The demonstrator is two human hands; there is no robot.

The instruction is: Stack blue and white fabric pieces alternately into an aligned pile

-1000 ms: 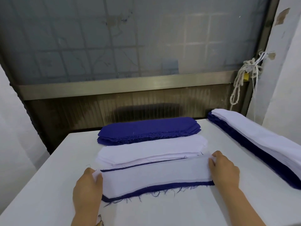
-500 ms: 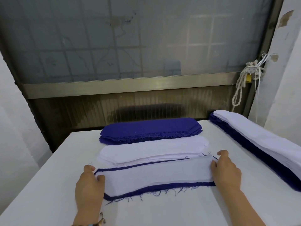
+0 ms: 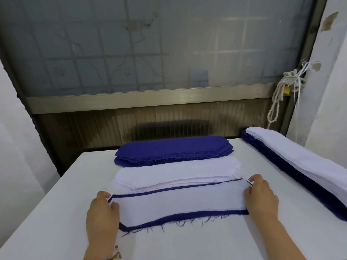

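The left hand (image 3: 102, 212) curls its fingers onto the left end of one white fabric piece (image 3: 180, 201), a long, flat strip with angled ends. It lies on one blue piece (image 3: 187, 217), whose frayed rim shows all round, at the front of the white table (image 3: 56, 203). Behind sit two stacks: white (image 3: 176, 171), then blue (image 3: 172, 150). The right hand (image 3: 261, 197) grips the right end. One tall blue-and-white pile (image 3: 300, 169) lies far right.

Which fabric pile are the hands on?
The nearest pile, a white piece on blue; only its ends are gripped, by the left hand and right hand.
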